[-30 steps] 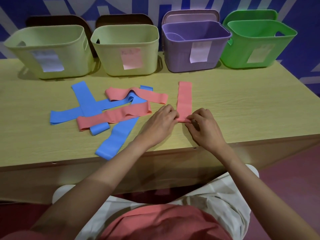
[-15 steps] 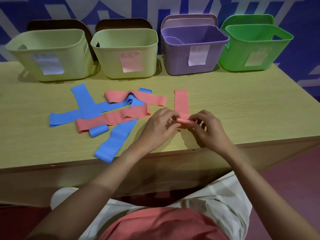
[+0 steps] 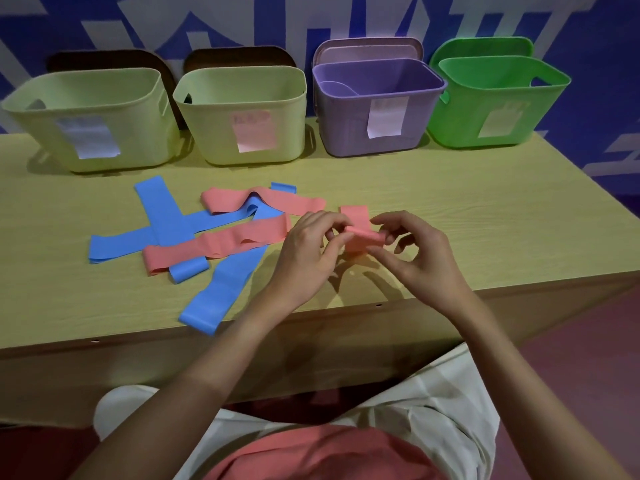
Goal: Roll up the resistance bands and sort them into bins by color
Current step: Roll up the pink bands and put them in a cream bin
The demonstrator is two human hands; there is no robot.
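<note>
While both hands work above the near edge of a pale wooden table (image 3: 450,209), a pink resistance band (image 3: 360,233) sits between them, its near end wound into a short roll and its loose tail lying flat on the tabletop toward the bins; the left hand (image 3: 308,251) pinches the roll's left end between curled fingers and thumb, and the right hand (image 3: 415,251) pinches the right end, thumb below and forefinger arched over the top, the other fingers loosely curled. To the left lies a crossed heap of unrolled bands: two more pink ones (image 3: 221,242) draped over several blue bands (image 3: 162,216), one blue strip (image 3: 221,292) reaching the table's front edge. Four labelled bins line the far side (each with a paper tag whose writing is too blurred to read): two pale yellow-green bins (image 3: 104,140) (image 3: 214,140), a purple bin (image 3: 349,133) and a bright green bin (image 3: 460,126), set side by side against a blue-and-white patterned wall (image 3: 104,26)
</note>
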